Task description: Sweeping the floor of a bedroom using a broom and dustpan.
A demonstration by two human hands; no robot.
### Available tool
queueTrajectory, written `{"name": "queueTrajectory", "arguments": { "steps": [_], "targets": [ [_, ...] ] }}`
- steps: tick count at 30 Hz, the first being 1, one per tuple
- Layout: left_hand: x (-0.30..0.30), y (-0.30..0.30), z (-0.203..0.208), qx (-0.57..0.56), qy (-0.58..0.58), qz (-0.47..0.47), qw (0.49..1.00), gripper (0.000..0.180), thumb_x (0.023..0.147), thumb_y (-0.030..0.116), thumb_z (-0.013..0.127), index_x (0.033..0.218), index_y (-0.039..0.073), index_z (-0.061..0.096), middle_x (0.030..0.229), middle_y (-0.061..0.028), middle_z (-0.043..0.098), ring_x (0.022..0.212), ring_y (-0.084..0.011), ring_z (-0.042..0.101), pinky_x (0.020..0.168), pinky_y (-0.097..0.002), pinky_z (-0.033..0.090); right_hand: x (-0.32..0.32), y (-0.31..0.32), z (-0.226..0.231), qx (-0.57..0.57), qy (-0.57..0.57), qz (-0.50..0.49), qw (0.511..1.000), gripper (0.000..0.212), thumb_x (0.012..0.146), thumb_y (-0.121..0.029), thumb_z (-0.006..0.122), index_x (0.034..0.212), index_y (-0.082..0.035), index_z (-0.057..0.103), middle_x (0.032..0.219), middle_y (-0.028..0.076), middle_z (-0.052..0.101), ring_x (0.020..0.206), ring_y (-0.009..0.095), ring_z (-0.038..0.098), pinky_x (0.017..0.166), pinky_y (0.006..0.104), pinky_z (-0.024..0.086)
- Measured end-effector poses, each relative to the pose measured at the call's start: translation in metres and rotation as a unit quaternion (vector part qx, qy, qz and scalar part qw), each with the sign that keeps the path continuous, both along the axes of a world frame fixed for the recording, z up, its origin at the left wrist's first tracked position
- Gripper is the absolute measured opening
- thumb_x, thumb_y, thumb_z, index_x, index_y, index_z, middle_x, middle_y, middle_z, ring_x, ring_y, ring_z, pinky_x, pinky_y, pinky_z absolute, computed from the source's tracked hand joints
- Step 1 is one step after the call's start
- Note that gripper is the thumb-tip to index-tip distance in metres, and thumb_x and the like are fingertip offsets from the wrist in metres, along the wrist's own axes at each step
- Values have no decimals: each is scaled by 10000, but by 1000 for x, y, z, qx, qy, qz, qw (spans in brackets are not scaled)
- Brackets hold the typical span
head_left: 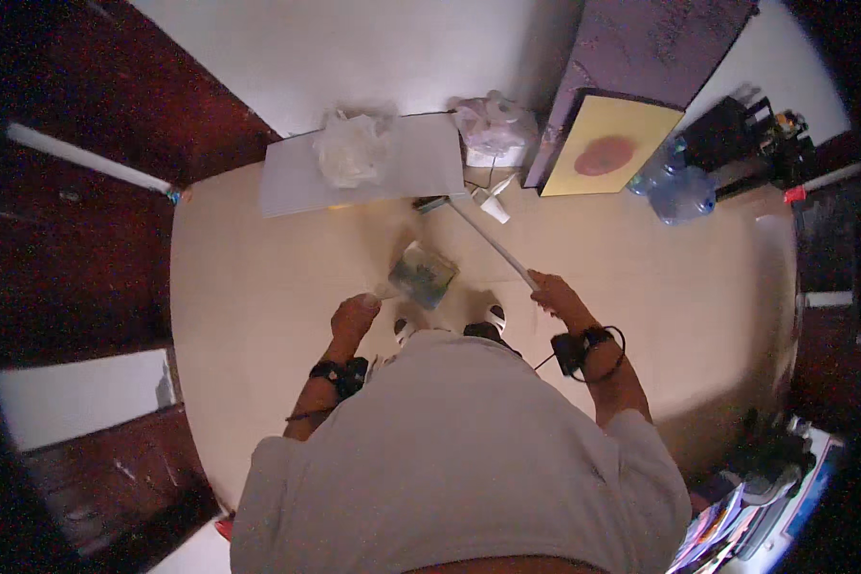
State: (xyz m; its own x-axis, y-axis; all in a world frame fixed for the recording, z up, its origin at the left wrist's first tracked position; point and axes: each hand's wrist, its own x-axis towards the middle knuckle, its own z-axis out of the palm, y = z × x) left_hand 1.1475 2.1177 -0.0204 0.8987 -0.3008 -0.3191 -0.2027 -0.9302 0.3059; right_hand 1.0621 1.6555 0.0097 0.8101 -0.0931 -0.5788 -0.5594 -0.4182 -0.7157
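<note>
My left hand (356, 318) is closed around the handle of a dustpan (425, 275), whose greenish-grey, slightly blurred pan hangs in front of my feet. In my right hand (562, 298) is the upper end of a long pale broom handle (493, 242). It slopes away to the far left, and its dark broom head (431, 204) meets the floor beside the white panel. Broom head and dustpan are apart. Any sweepings in the pan are too blurred to make out.
A white panel (287, 172) with a plastic bag (352, 151) lies by the far wall. Beside it are a bagged white box (496, 129), a white cup-shaped object (493, 205), a yellow board (646, 124) and large water bottles (681, 196). Dark red cabinets (86, 258) line the left.
</note>
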Motion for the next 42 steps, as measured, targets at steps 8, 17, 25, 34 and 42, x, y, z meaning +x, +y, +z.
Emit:
{"name": "queueTrajectory", "arguments": {
  "steps": [8, 17, 25, 34, 42],
  "targets": [
    [-13, 30, -19, 88, -12, -85, 992, 392, 891, 434, 506, 992, 82, 644, 1011, -182, 653, 887, -386, 628, 781, -490, 508, -36, -30, -43, -203, -138, 107, 964, 596, 765, -147, 552, 1350, -72, 465, 899, 197, 631, 736, 288, 629, 601, 397, 524],
    [-31, 2, -11, 40, -40, -80, 995, 368, 906, 415, 531, 927, 60, 626, 898, -169, 655, 778, -383, 623, 696, -485, 512, -83, -44, -15, -173, 44, 64, 982, 471, 796, -210, 589, 1220, -18, 518, 958, 203, 640, 851, 340, 631, 736, 436, 523],
    [-16, -9, -15, -73, -23, 25, 997, 385, 865, 398, 594, 848, 17, 645, 777, -206, 641, 718, -408, 604, 617, -495, 469, -69, -43, -11, 510, 130, -345, 777, 162, 911, -217, 584, 916, -103, 469, 592, -29, 399, 422, 59, 397, 337, 198, 335],
    [-29, -31, 5, 12, -148, -132, 980, 272, 932, 299, 513, 1036, 74, 626, 766, -168, 610, 684, -364, 601, 614, -457, 499, -20, -96, -1, 602, 178, -360, 690, 120, 952, -187, 511, 902, -94, 453, 593, -34, 407, 412, 29, 401, 312, 152, 367],
    [-57, -35, -28, 15, -62, 1, 998, 284, 933, 313, 494, 908, 72, 643, 806, -172, 630, 748, -366, 618, 659, -457, 517, 66, -125, -39, 738, 216, -308, 560, 163, 966, -173, 466, 1005, -17, 488, 637, 9, 469, 449, 63, 479, 379, 173, 455]
  ]
}}
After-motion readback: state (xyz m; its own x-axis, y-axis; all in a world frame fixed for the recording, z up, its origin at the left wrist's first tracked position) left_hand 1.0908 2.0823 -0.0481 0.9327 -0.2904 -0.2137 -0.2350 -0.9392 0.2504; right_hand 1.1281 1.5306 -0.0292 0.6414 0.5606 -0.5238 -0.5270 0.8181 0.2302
